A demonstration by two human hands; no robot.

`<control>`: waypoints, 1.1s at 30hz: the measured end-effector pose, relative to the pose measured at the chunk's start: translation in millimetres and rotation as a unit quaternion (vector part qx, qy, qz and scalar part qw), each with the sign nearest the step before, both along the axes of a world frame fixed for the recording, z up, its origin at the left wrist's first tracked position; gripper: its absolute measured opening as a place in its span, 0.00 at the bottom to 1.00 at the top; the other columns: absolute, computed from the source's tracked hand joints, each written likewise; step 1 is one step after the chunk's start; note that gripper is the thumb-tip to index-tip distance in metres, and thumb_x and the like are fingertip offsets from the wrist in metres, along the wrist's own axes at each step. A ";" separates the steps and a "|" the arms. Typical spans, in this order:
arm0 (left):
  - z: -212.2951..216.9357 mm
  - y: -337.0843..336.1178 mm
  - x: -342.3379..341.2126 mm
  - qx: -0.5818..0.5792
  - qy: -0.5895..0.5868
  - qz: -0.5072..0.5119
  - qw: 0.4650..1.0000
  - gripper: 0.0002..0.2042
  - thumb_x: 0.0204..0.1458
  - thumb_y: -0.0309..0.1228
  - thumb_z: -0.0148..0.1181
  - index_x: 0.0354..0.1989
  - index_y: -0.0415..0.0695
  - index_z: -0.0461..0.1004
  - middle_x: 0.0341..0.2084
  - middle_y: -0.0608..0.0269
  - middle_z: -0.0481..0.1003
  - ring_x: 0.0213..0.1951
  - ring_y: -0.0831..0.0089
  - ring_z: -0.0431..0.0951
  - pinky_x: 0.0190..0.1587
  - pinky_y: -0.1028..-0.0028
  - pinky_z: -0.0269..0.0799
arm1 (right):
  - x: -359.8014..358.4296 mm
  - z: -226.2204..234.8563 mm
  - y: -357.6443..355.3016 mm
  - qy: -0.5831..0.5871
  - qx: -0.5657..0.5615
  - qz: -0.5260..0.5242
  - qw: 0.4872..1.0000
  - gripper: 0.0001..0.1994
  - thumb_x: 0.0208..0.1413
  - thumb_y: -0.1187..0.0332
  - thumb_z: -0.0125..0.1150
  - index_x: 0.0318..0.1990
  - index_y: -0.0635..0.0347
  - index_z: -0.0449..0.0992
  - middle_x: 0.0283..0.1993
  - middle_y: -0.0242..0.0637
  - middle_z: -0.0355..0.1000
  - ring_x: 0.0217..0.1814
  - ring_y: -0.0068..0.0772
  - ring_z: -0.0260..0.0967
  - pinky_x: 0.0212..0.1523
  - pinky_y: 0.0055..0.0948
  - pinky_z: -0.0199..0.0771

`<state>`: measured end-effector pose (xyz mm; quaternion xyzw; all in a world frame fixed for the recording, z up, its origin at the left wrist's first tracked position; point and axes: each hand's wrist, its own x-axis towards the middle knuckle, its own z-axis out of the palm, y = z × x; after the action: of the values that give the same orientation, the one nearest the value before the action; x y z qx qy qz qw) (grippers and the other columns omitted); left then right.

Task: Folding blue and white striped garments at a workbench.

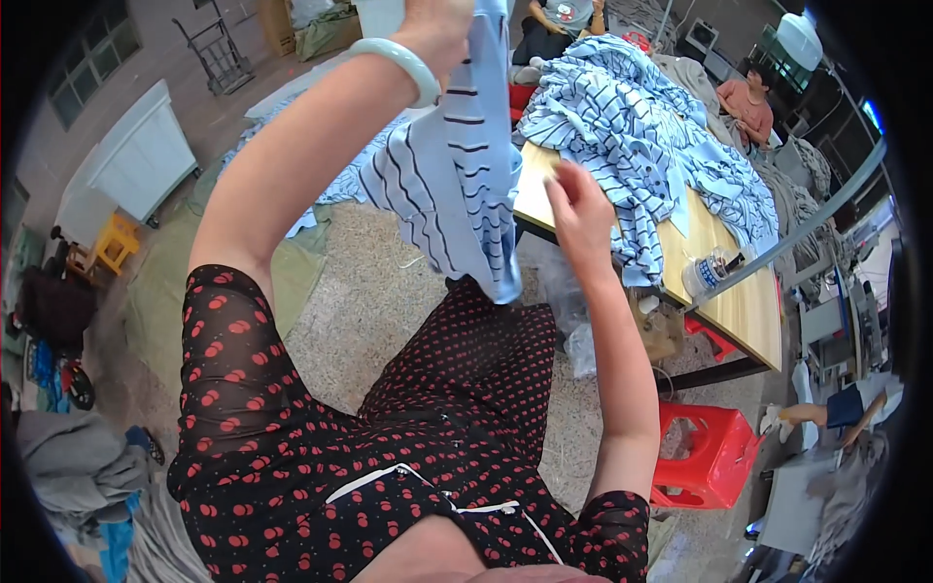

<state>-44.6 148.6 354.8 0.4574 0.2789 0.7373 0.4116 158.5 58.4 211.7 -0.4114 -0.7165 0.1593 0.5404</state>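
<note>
My left hand (439,31) is raised at the top edge, a pale bangle (398,66) round its wrist. It grips a light-blue striped knit garment (466,160), which hangs down in front of me; the fingertips are cut off by the frame's edge. Just right of the garment, by the near corner of the wooden table (533,189), is my right hand (583,216). Its fingers are curled with the thumb close to them, and whatever may be pinched there is too small to make out. A heap of similar striped garments (622,126) covers much of the table.
A clear tub of small tools (708,274) stands near the table's edge. Beside the table is a red plastic stool (702,457). More striped cloth lies on a floor sheet at left, near a white wheeled bin (146,160). Several people sit or work farther off.
</note>
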 end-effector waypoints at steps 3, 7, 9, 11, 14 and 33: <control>2.1 -11.8 14.9 -0.015 0.116 0.107 0.987 0.16 0.53 0.40 0.42 0.23 0.43 0.69 0.15 0.66 0.67 0.19 0.77 0.64 0.21 0.73 0.58 | -56.3 45.9 8.8 0.026 0.165 0.050 0.985 0.15 0.46 0.72 0.58 0.43 0.64 0.67 0.36 0.38 0.68 0.33 0.24 0.66 0.31 0.22 0.68; 15.8 -54.7 28.4 0.156 0.175 0.162 0.959 0.14 0.52 0.36 0.43 0.26 0.38 0.71 0.18 0.63 0.69 0.21 0.75 0.65 0.25 0.73 0.60 | -102.4 85.5 11.5 0.085 0.195 0.062 0.975 0.18 0.46 0.72 0.58 0.46 0.65 0.64 0.40 0.39 0.67 0.36 0.24 0.65 0.33 0.21 0.67; 19.8 -44.3 -10.9 0.195 0.258 0.142 0.936 0.14 0.51 0.35 0.44 0.34 0.35 0.70 0.24 0.59 0.72 0.27 0.72 0.70 0.32 0.71 0.66 | -111.1 89.7 13.7 0.154 0.123 0.155 0.968 0.19 0.47 0.69 0.57 0.47 0.65 0.64 0.40 0.39 0.67 0.36 0.23 0.65 0.34 0.21 0.67; 31.8 -40.9 -38.1 0.013 -0.017 -0.183 0.983 0.15 0.50 0.31 0.43 0.40 0.34 0.67 0.32 0.54 0.73 0.35 0.66 0.73 0.41 0.69 0.68 | -83.0 90.6 30.2 0.239 -0.072 0.254 0.934 0.21 0.49 0.62 0.56 0.47 0.64 0.64 0.41 0.38 0.67 0.39 0.23 0.65 0.34 0.20 0.67; 37.6 -53.5 -80.0 0.018 -0.014 -0.219 0.975 0.15 0.49 0.28 0.41 0.44 0.33 0.64 0.37 0.51 0.72 0.39 0.63 0.73 0.47 0.66 0.68 | -77.4 91.7 58.2 0.149 0.007 0.132 0.980 0.25 0.46 0.61 0.56 0.51 0.64 0.61 0.48 0.39 0.65 0.46 0.29 0.64 0.47 0.27 0.62; -144.4 -44.9 -298.3 -0.375 0.579 0.256 0.677 0.15 0.48 0.35 0.41 0.32 0.33 0.69 0.20 0.51 0.73 0.16 0.63 0.73 0.19 0.66 0.67 | -95.3 -3.1 149.8 -0.390 -0.042 -0.013 0.920 0.12 0.41 0.69 0.45 0.33 0.62 0.72 0.35 0.54 0.69 0.40 0.52 0.67 0.43 0.40 0.66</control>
<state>-342.9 103.8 210.4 0.5110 0.8207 0.2352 0.0997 63.2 208.2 208.6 -0.4724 -0.8577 0.0091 0.2026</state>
